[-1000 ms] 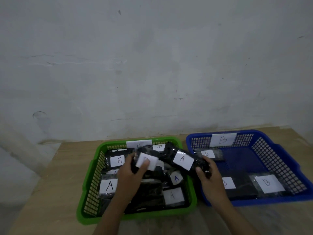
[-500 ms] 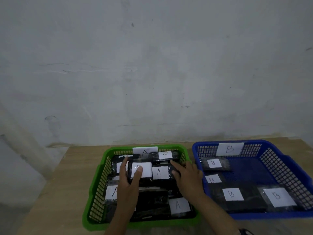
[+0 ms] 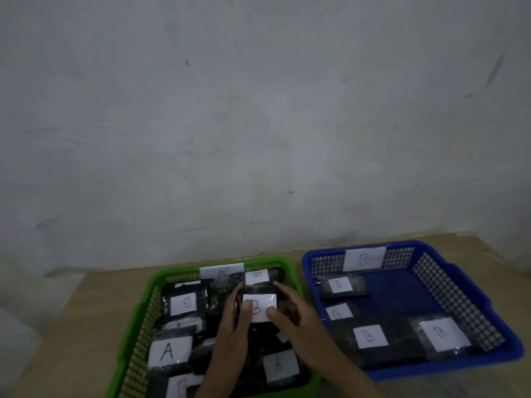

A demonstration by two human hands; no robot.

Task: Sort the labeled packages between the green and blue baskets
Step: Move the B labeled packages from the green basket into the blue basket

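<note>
A green basket point(image 3: 138, 320) tagged A sits on the left and holds several black packages with white A and B labels. A blue basket point(image 3: 485, 317) tagged B sits on the right with several B packages. Both my hands hold one black package labelled B point(image 3: 260, 307) above the middle of the green basket. My left hand point(image 3: 234, 334) grips its left edge, thumb on the label. My right hand point(image 3: 293, 314) grips its right edge, thumb on the label's lower right corner.
The baskets stand side by side on a wooden table point(image 3: 86, 311) pushed against a grey wall point(image 3: 258, 124). Other packages in the green basket include a B package point(image 3: 186, 304) at the back left and A packages point(image 3: 169, 351) at the front.
The A package my right hand held a second ago is set down in the green basket. Both hands now grip a B package together, lifted slightly toward me.
</note>
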